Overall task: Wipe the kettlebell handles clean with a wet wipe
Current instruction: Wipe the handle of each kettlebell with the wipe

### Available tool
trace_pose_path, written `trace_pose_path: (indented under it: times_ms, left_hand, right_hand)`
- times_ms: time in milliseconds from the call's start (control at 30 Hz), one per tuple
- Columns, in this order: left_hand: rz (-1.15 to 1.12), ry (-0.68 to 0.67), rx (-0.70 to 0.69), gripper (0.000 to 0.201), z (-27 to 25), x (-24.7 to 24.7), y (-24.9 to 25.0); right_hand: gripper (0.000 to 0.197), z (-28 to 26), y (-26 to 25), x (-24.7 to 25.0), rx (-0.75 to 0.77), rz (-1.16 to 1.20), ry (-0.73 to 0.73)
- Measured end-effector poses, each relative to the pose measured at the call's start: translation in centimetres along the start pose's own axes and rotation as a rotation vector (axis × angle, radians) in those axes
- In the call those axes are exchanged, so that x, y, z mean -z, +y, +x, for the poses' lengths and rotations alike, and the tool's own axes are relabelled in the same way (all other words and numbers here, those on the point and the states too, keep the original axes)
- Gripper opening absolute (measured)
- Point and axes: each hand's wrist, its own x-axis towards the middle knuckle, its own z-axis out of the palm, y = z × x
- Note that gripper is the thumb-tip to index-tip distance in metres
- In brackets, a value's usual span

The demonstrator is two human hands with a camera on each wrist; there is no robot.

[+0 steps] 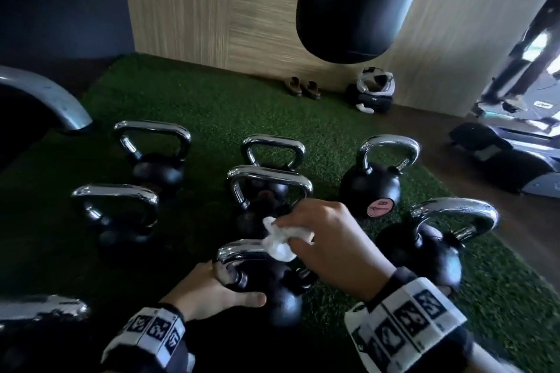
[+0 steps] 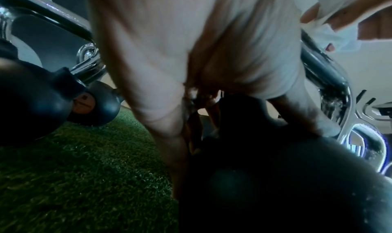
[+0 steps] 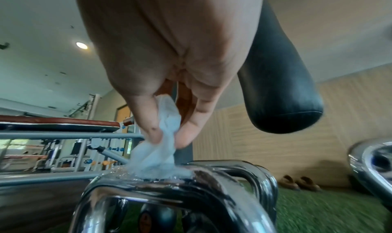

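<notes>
Green turf covers the gym floor where a cluster of kettlebells stands. Nearest the person, the left hand steadies the closest kettlebell, thumb lying along the black ball and fingers curled around the handle's left leg. Just above it, the right hand pinches a crumpled wet wipe between thumb and fingertips; the right wrist view shows the wipe pressed onto the top bar of the chrome handle, with a wet smear beside it.

To do this step well, the person would likely spread the wipe wider, wrap it around the bar and draw it along the full curve, down both legs, while the left hand keeps the ball from rocking on the soft turf. That holding hand covers part of the chrome, so that patch probably needs a pass too.

Beyond stand more kettlebells, one with a pink label to the right. Farther back, a pair of sandals sits by the wooden wall, and a black punching bag hangs overhead.
</notes>
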Motion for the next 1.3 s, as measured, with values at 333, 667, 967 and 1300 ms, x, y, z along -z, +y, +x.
trace_pose_path:
  times_ms: [333,667,967,1300]
  left_hand:
    - [-0.113,0.037,-0.054,0.087,0.5,-0.5,-0.7]
    - [-0.064,0.026,0.014,0.109,0.2,-0.3,-0.1]
    - [-0.045,0.032,0.036,0.115,-0.4,-0.3,0.2]
    - [-0.104,0.119,-0.04,0.092,-0.7,-0.9,-0.3]
  right_hand:
    - [0.018,-0.4,1.5,-0.9,-0.065,-0.083,-0.091]
    - [0.027,-3.3,3.7,-2.0,-0.05,0.007,0.246]
    - [0.021,-4.8,6.7,-2.7,-0.183,0.026,0.368]
    - [0.026,-7.3,10.4,-5.8,-0.519,0.365,0.267]
